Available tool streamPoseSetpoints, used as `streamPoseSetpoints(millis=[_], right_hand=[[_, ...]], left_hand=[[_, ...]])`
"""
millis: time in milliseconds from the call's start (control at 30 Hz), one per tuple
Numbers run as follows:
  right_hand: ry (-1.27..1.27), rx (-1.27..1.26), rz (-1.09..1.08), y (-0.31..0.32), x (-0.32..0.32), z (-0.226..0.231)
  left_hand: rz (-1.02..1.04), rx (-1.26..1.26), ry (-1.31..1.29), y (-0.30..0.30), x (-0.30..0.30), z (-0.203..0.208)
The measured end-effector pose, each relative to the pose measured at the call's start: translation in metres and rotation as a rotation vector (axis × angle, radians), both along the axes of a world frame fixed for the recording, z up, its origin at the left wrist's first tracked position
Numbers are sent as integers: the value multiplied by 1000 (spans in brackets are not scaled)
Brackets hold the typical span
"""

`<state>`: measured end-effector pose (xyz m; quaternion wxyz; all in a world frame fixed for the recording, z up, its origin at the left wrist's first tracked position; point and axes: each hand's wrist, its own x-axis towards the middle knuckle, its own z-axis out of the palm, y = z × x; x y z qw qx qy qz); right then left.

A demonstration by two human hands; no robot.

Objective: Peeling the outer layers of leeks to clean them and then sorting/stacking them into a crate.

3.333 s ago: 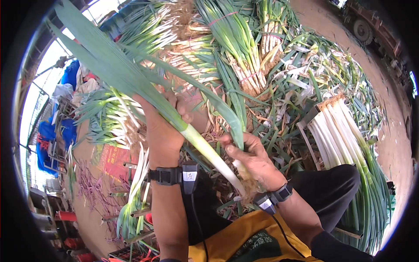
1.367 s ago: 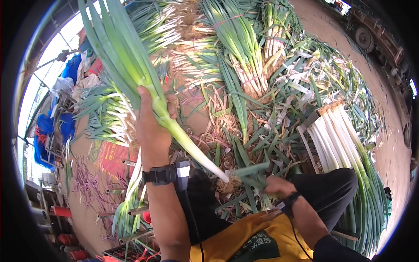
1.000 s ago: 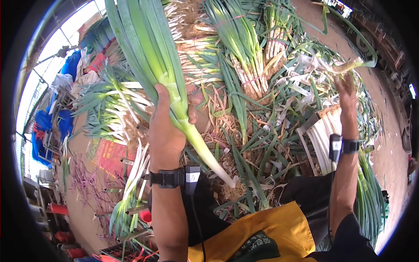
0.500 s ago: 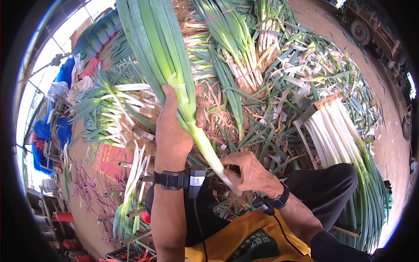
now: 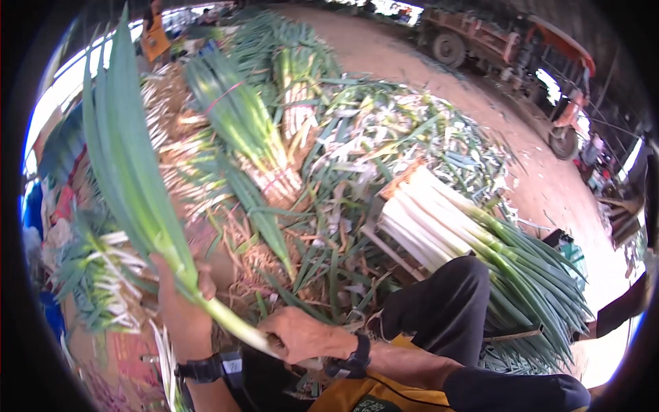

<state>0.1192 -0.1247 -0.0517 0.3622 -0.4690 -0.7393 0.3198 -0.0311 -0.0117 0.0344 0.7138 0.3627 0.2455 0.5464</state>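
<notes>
A single large green onion (image 5: 137,178) slants across the left side, its broad leaves up and its white end low toward me. My left hand (image 5: 184,309) is wrapped round its stalk where the leaves begin to part. Closed about the white lower end is my right hand (image 5: 302,335), with thumb and fingers at the stalk; the root tip is mostly hidden behind it. Beyond my right knee, a thick row of trimmed green onions (image 5: 439,226) lies in a metal rack (image 5: 391,250), white ends toward the far left.
Tied green onion bundles (image 5: 237,117) lie ahead, beside a heap of stripped leaves (image 5: 412,137). Loose onions with roots (image 5: 113,275) are piled at the left. A truck (image 5: 508,62) stands on the dirt floor (image 5: 384,51) at the far right. Another person (image 5: 156,38) is at the far left.
My view has swung up and right, bringing the truck into fuller view. The held onion and both hands appear farther left and lower in the picture. Both hands keep their hold.
</notes>
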Motion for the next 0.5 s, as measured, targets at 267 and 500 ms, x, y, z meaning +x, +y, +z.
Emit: streamPoseSetpoints(millis=[267,500], right_hand=[[397,-265,41,-7,16,-40],[417,-608,86,-25,11,-19]], left_hand=[[-47,-37,-29,-2,13,-3],[-26,-89,-58,-9,13,1]])
